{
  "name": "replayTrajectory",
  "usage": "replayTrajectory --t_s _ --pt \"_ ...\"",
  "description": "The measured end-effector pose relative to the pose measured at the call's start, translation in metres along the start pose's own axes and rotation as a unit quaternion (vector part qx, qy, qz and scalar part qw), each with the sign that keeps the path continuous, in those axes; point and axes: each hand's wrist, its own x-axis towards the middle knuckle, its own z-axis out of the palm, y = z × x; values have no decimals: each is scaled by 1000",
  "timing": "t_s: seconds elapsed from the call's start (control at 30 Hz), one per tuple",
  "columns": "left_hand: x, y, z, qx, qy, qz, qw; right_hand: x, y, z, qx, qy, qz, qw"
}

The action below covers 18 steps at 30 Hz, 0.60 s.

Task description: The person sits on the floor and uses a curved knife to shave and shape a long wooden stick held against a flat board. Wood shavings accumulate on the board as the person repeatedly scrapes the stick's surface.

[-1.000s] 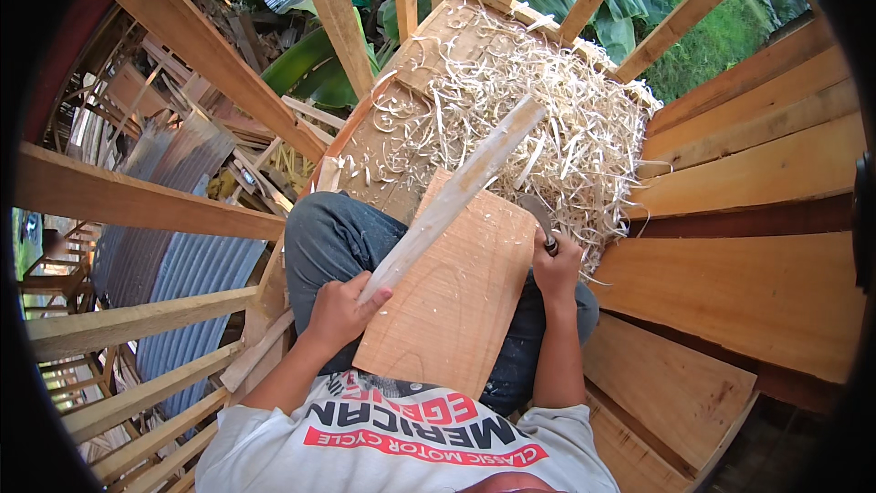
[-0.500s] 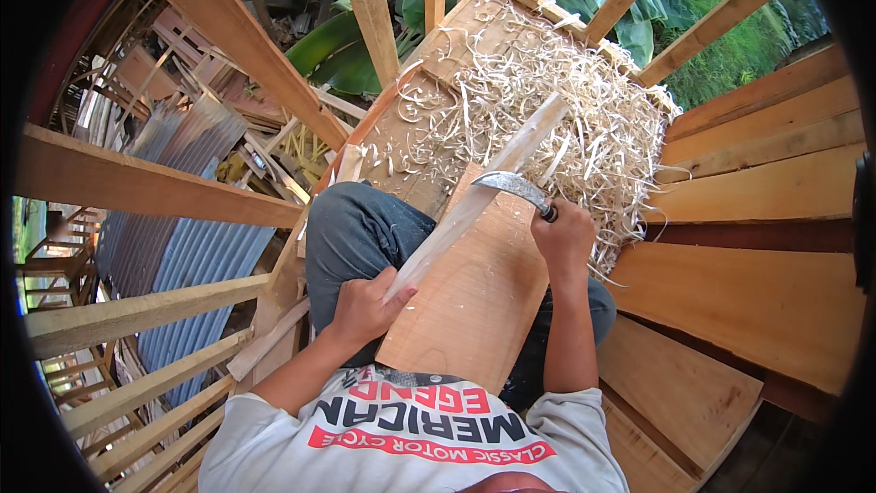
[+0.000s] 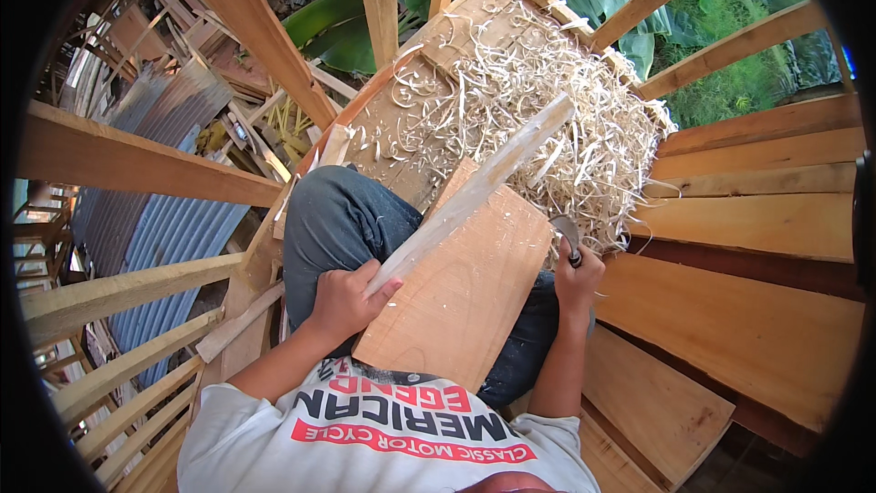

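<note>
My left hand [image 3: 347,299] grips the near end of a long pale wooden stick [image 3: 474,192] that slants up and to the right across a flat wooden board [image 3: 461,288] lying on my lap. My right hand [image 3: 577,281] is closed on the dark handle of a knife [image 3: 566,236], its blade held just off the board's right edge, apart from the stick. My legs in blue jeans [image 3: 333,219] show under the board.
A heap of pale wood shavings [image 3: 538,110] covers the floor ahead. Wide planks [image 3: 757,219] lie on my right. Slanting wooden beams [image 3: 137,169] and rails stand left and ahead, with corrugated metal sheets [image 3: 155,237] below and green leaves beyond.
My right hand has drawn the knife back off the stick, down to the board's right edge. My left hand keeps its hold on the stick.
</note>
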Motion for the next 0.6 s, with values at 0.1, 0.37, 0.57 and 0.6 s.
replayTrajectory --t_s 0.1,0.37,0.57,0.6 --pt "0 2 -2 -13 -17 6 1000 -7 6 6 46 37 51 997" --pt "10 18 -19 -235 -113 -159 952 4 4 5 84 18 85 993" --pt "43 64 -44 -402 -206 -206 868 -2 16 11 122 31 69 990" --pt "49 68 -43 -409 -218 -191 865 -3 14 9 144 37 79 986"
